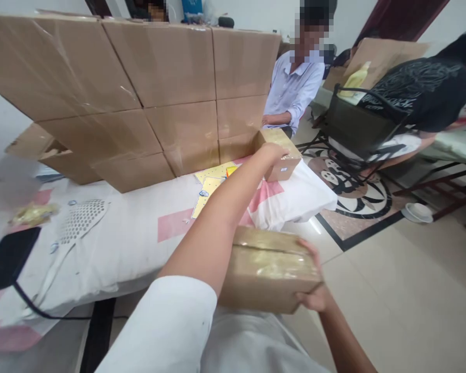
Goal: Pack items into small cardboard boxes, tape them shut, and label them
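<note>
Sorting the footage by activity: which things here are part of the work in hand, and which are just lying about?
In hand:
- left hand on the small carton at the table's far corner
- right hand holding the taped carton near the lap

Lying about:
- wall of stacked cartons
- yellow card sheets
- perforated scoop
- black cable

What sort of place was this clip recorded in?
Probably an informal packing room in a home or small shop rather than a factory. Taped cardboard cartons are stacked along a cloth-covered table, the hands hold small taped boxes, and the patterned tiled floor looks domestic.
</note>
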The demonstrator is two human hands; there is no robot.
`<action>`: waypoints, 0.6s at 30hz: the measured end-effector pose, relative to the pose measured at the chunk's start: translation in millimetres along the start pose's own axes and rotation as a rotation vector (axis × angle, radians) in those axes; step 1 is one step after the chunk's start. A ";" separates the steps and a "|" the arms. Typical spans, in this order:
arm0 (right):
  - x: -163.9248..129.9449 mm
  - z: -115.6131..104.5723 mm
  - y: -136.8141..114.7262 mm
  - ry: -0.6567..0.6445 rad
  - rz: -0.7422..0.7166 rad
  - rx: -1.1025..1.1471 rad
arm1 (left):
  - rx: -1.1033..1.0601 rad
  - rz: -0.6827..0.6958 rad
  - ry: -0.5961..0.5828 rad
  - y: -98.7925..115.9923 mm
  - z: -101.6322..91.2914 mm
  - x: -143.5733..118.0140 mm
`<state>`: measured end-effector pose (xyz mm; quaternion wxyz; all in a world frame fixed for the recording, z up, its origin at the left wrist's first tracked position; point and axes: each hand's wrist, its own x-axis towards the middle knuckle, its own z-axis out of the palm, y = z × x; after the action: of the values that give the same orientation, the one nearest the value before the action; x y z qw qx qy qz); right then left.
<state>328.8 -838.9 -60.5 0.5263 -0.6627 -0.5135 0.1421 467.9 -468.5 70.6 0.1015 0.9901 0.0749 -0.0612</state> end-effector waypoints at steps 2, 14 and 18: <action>-10.1 -46.4 1.4 0.214 -0.033 -0.223 | 0.022 0.068 -0.004 -4.6 -3.9 -7.5; 117.4 -10.7 64.7 0.756 -0.024 -0.554 | -0.231 -0.048 0.848 -93.0 43.6 -205.6; 142.2 2.2 79.0 0.868 0.086 -0.565 | -0.209 -0.245 0.998 -147.1 96.6 -317.3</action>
<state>430.7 -713.2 -77.9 0.4851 -0.7973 -0.2384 -0.2684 122.6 -389.5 -8.2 0.1440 0.8673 0.2352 0.4143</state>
